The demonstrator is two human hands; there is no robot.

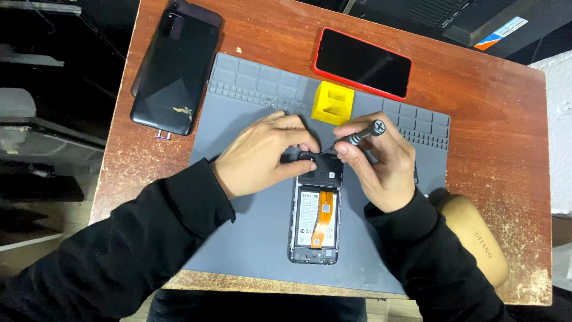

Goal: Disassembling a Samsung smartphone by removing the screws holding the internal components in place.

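A person's left hand (265, 154) grips the top end of an opened phone (316, 211) lying back-up on a grey mat (250, 238), thumb and fingers closed on it. The right hand (378, 164) pinches a screwdriver (356, 136), its tip at the phone's upper edge. A yellow block (333, 102), a red phone (362, 62) and a black back cover (176, 68) lie beyond, on the wooden table (494, 119).

Worn wooden table (494, 119) with a repair mat (250, 238) laid on it.

The grey mat is spread over the middle. A black back cover (176, 65) is laid at the far left, a red-edged phone (362, 62) face-up at the far side, and a tan case (476, 235) at the right edge. The surface is seen scuffed along its edges.
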